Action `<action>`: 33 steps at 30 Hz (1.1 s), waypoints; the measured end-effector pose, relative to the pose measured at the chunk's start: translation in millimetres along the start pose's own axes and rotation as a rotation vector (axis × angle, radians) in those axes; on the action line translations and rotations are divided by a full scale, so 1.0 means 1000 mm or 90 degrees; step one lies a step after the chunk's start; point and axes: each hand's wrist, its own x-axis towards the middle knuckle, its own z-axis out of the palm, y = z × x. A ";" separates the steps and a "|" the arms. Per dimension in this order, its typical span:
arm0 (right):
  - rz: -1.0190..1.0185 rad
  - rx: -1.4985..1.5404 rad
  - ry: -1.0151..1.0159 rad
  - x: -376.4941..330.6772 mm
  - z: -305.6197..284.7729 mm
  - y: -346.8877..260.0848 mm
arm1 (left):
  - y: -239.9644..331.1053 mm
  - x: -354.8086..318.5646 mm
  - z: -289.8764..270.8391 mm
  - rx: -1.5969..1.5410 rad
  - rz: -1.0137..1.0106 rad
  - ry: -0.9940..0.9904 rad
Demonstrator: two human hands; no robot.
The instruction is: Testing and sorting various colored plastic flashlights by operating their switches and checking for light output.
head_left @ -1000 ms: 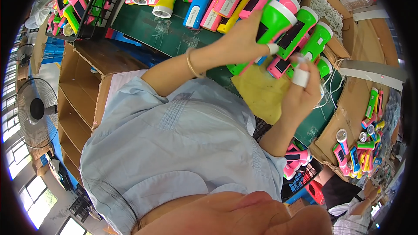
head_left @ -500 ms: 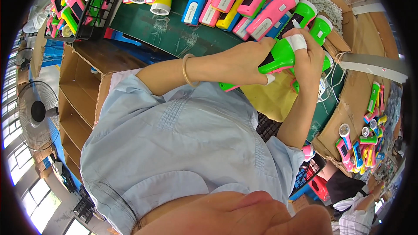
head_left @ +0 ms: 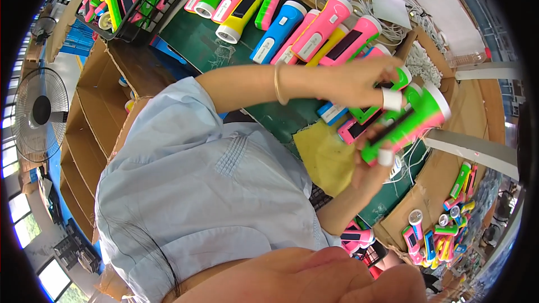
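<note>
My right hand [head_left: 370, 143] is closed around the lower part of a green-and-pink flashlight [head_left: 412, 118] with a white head rim, tilted with its head up to the right. The flashlight is smeared by motion. Just above its handle is my left hand [head_left: 359, 81], thumb and curled fingers apart, with nothing visible gripped between them. White tape wraps the left thumb, and a similar white wrap shows on a right-hand finger. Behind the left fingers lie further green flashlights [head_left: 402, 77], partly hidden. A pink-edged flashlight with a dark panel [head_left: 355, 129] rests below the left hand.
A row of coloured flashlights [head_left: 283, 31] lies along the green table [head_left: 193, 36]. At the far left stands a black crate [head_left: 135, 28] of flashlights. A box of small white parts [head_left: 421, 62] and white cables [head_left: 393, 28] lie behind. Yellow cloth [head_left: 323, 157] is nearest me.
My left hand has come off the flashlight and moved right, above it. The right hand has lowered and now holds the flashlight alone, head up to the right. The whole view has shifted.
</note>
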 end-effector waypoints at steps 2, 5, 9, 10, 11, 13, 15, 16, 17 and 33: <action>-0.097 0.025 0.245 -0.004 -0.037 -0.023 | -0.016 0.018 -0.050 0.271 0.005 0.100; -0.173 -0.113 0.420 -0.018 -0.078 -0.051 | -0.092 0.059 -0.147 0.541 -0.122 0.325; -0.100 -0.222 0.309 -0.019 -0.075 -0.032 | -0.058 0.055 -0.103 0.190 -0.114 0.258; -0.046 -0.242 0.278 -0.013 -0.053 -0.023 | -0.018 0.044 -0.074 0.020 -0.181 0.182; -0.077 -0.270 0.206 -0.003 -0.035 -0.008 | -0.007 0.036 -0.059 -0.116 -0.211 0.072; 0.041 -0.278 0.033 0.011 -0.011 -0.001 | 0.004 0.031 -0.030 -0.331 -0.317 0.033; 0.040 -0.258 -0.051 0.018 0.008 0.008 | 0.014 0.028 -0.014 -0.347 -0.268 0.017; 0.044 -0.259 -0.025 0.018 0.018 0.008 | 0.014 0.028 -0.012 -0.369 -0.248 0.033; 0.047 -0.260 -0.006 0.020 0.025 0.008 | 0.013 0.028 -0.011 -0.371 -0.249 0.031; -0.021 -0.388 -0.043 0.025 0.046 0.018 | 0.001 0.018 -0.014 -0.380 -0.204 0.233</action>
